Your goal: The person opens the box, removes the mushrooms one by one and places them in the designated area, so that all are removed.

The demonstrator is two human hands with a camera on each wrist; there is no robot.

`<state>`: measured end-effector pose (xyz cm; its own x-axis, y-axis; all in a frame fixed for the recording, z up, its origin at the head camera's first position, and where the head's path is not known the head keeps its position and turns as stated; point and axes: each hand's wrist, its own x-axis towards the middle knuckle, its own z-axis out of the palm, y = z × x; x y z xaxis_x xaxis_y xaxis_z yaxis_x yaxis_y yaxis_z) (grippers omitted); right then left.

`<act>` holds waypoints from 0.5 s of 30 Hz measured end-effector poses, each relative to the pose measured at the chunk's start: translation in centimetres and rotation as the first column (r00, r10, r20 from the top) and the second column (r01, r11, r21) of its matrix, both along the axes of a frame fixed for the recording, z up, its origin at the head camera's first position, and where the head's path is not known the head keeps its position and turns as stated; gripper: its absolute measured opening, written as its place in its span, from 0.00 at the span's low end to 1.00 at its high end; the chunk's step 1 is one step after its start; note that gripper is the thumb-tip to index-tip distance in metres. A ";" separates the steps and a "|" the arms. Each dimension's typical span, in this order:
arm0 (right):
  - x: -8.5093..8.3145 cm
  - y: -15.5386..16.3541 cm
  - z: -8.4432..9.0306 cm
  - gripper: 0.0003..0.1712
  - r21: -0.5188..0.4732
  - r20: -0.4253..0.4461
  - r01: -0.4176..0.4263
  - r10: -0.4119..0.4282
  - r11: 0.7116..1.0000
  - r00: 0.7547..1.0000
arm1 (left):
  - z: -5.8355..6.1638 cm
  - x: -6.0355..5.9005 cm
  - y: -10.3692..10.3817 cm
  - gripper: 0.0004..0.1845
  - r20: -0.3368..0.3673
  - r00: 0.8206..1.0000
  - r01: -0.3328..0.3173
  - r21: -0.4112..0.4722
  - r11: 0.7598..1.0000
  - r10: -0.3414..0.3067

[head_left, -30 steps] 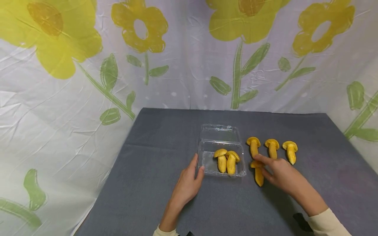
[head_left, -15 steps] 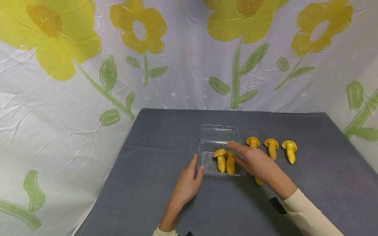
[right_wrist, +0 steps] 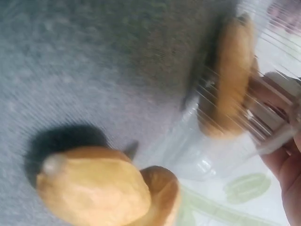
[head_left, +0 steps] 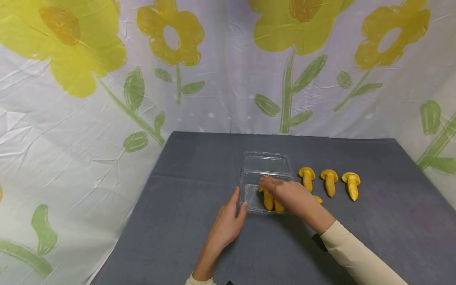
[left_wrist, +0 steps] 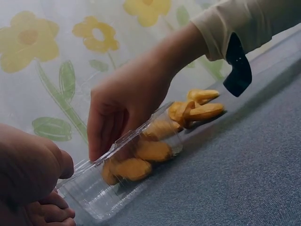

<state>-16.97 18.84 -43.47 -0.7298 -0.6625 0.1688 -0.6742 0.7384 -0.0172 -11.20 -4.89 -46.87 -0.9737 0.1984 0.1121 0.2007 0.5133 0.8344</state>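
Grey cloth table (head_left: 199, 221), flowery sheet behind. Your right hand (head_left: 285, 193) reaches into the clear box (head_left: 249, 194) over the yellow mushrooms (head_left: 268, 200), fingers pointing down; can't tell whether it's gripping one. Left hand (head_left: 228, 221) lies flat, fingers relaxed, steadying the box's edge. Go slow so the box doesn't slide.

Soft even light, faint shadows; right wrist view heavily motion-blurred, head view sharp
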 end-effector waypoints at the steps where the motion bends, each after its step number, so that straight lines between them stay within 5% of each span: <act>1: 0.0 0.0 -0.1 0.28 0.011 -0.007 -0.001 0.002 1.000 1.000 | 0.0 0.0 0.0 0.33 0.006 1.000 -0.001 0.000 1.000 0.001; 15: 0.1 -0.5 -0.7 0.31 0.020 -0.013 0.031 -0.031 0.999 0.999 | 0.0 -0.1 -0.1 0.34 0.026 1.000 -0.001 -0.001 1.000 0.001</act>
<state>-16.88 18.35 -44.22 -0.7479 -0.6430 0.1648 -0.6511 0.7590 0.0067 -11.28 -5.01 -46.87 -0.9763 0.1979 0.0870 0.1789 0.5139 0.8390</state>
